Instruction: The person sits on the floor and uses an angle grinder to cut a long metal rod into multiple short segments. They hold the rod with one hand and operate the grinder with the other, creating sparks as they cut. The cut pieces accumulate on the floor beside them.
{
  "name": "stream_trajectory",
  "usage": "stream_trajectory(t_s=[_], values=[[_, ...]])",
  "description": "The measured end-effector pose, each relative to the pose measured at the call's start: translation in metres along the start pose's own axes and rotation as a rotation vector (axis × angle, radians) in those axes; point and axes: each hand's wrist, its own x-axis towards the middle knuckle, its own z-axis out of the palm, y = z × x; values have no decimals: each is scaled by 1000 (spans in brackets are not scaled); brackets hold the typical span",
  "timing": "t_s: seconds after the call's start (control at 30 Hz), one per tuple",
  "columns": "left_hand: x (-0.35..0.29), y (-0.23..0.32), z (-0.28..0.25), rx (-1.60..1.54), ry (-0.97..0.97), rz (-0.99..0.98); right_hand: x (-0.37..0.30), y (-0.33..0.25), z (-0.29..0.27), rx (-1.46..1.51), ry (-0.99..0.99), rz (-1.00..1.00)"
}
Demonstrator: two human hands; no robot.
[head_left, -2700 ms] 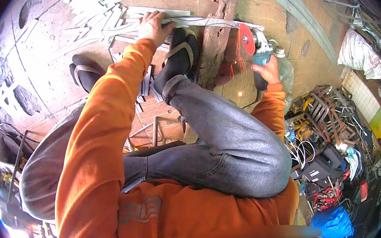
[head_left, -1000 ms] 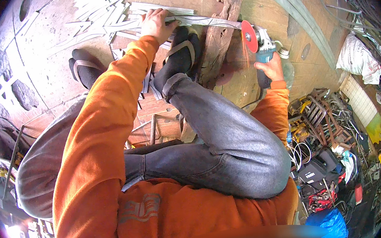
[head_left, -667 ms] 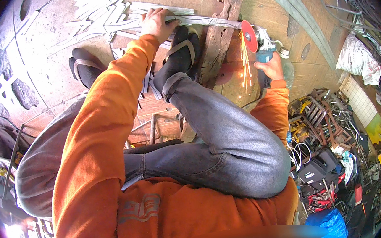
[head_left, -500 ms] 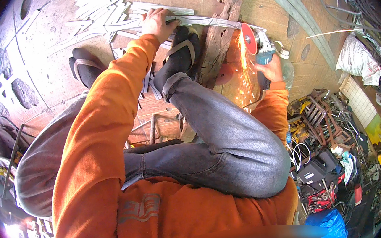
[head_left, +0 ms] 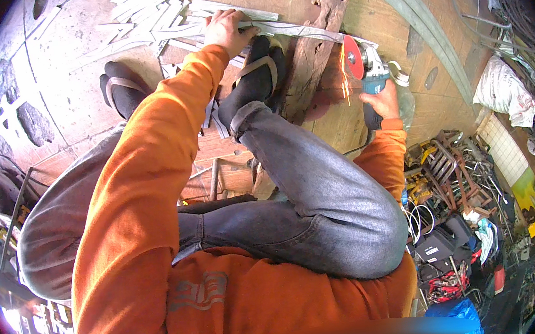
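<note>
My right hand (head_left: 382, 101) is wrapped round the body of an angle grinder (head_left: 372, 74) with a red disc (head_left: 353, 57). The disc's edge meets a long, pale metal strip (head_left: 306, 30) near its right end, and a thin stream of orange sparks (head_left: 345, 79) falls from there. That strip lies across a rough wooden block (head_left: 314, 46). Closed on the strip further left, my left hand (head_left: 227, 30) presses it down beside my sandalled right foot (head_left: 261, 71).
Many cut pale strips (head_left: 159, 13) are heaped at the far left. Long curved grey strips (head_left: 404, 12) lie at the far right, near a white sack (head_left: 505, 89). Tools and metal scrap (head_left: 448, 169) crowd the right side, with a blue bag (head_left: 456, 316) lower down.
The spark stream has shrunk from a wide, bright spray to a few thin streaks. The grinder and both hands appear slightly shifted right in the picture, with their grips unchanged.
</note>
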Motion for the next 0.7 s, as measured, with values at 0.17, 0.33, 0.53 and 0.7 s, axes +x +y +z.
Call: stream_trajectory(t_s=[0.17, 0.33, 0.53, 0.7], values=[[-1, -1, 0, -3, 18, 18, -6, -1, -1, -50, -39, 77], [-1, -1, 2, 1, 30, 26, -10, 8, 10, -123, 90, 63], [-1, -1, 1, -19, 8, 19, -8, 0, 3, 16, 66, -10], [-1, 0, 2, -10, 18, 9, -2, -9, -2, -58, 24, 9]])
